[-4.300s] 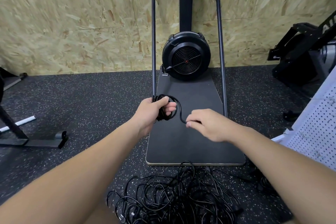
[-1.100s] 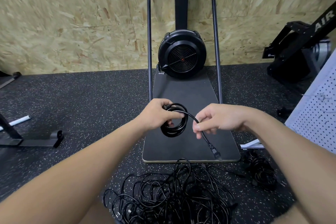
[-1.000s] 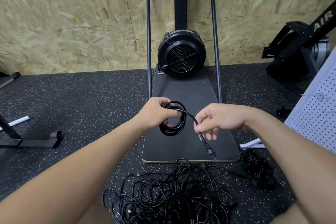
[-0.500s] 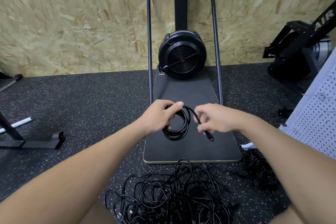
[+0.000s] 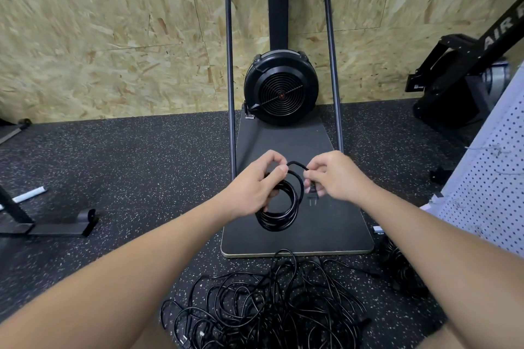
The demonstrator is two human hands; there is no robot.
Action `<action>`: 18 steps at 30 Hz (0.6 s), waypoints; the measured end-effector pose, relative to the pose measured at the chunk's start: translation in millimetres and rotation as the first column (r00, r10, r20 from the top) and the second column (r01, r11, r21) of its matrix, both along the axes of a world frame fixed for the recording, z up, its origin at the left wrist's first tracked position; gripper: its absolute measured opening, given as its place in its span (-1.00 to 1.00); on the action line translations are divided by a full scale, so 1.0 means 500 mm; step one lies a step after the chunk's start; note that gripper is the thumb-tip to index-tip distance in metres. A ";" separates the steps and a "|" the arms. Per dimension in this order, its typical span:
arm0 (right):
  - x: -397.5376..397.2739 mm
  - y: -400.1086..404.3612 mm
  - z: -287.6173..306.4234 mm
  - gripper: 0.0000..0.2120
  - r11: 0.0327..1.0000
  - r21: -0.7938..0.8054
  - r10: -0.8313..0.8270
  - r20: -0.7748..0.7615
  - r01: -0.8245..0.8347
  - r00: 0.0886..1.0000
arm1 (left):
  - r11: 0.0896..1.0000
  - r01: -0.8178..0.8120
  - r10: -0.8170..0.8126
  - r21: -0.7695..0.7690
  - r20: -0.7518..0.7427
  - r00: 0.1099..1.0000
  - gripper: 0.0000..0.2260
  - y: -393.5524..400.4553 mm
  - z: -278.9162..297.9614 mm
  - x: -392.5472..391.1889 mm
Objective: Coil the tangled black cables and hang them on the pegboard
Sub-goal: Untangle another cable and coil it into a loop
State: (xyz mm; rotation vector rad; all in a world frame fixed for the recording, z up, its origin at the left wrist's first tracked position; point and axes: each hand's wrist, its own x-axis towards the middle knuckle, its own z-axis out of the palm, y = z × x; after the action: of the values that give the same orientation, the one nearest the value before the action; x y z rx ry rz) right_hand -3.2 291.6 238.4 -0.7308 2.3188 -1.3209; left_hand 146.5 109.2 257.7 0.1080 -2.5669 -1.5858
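The pegboard (image 5: 493, 178) is cut off at the right edge, and the tangled cables (image 5: 263, 303) run past the bottom.

both forearms bare, no sleeves; left hand (image 5: 252, 187), right hand (image 5: 336, 177) ungloved, ringless.

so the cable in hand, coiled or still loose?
Coiled, nearly all of it. The left hand grips a round bundle of loops; only a short tail with the plug remains, pinched by the right hand.

Even light, edges warped, maybe soft.
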 end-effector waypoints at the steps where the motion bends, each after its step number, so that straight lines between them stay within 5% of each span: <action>1: 0.008 -0.005 -0.004 -0.90 0.997 -0.074 -0.016 0.109 0.024 0.994 | 1.000 0.004 -0.004 -0.010 -0.012 1.000 -0.87 0.002 0.000 0.002; 8: 0.047 -0.048 -0.008 -0.89 0.951 -0.287 0.009 0.404 0.118 0.915 | 0.996 0.001 -0.010 -0.086 -0.098 0.995 -0.80 0.015 0.005 0.001; 11: 0.052 -0.059 0.000 -0.73 0.932 -0.338 0.056 0.501 0.135 0.863 | 0.995 -0.071 0.060 -0.071 -0.144 0.988 -0.82 0.004 0.008 -0.002; 14: 0.056 -0.058 0.017 -0.52 0.938 -0.344 0.150 0.523 0.046 0.839 | 0.982 -0.127 0.096 -0.138 -0.211 0.973 -0.82 -0.001 0.009 -0.001; 18: 0.069 -0.059 0.025 -0.65 0.948 -0.317 0.187 0.522 -0.014 0.832 | 0.960 -0.148 0.097 -0.238 -0.214 0.972 -0.75 -0.010 -0.004 0.002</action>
State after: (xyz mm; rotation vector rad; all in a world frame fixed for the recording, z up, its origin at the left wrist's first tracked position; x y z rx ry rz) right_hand 31.1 262.1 251.1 -0.4654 1.6228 -1.6020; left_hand 147.3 104.2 255.5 0.0778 -2.5220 -1.1520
